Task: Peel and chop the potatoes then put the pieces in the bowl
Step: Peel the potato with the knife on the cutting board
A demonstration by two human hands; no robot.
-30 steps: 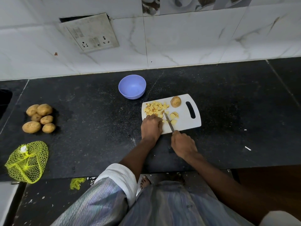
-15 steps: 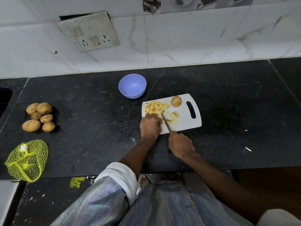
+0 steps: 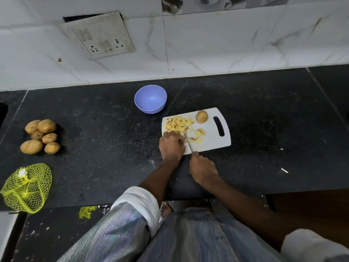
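On the white cutting board point(image 3: 211, 144), the left hand point(image 3: 171, 146) curls over potato pieces at the near left corner, while the right hand point(image 3: 203, 168) grips the knife point(image 3: 188, 143). Chopped pieces point(image 3: 178, 124) lie far left; the lavender bowl point(image 3: 150, 99) sits beyond, on the dark surface point(image 3: 103, 129).

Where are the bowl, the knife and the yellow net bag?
Bowl point(image 3: 150, 99): head view, on its inner wall.
Knife point(image 3: 188, 145): head view, mid-blade, between the hands.
Yellow net bag point(image 3: 26, 188): head view, on the middle of the mesh.
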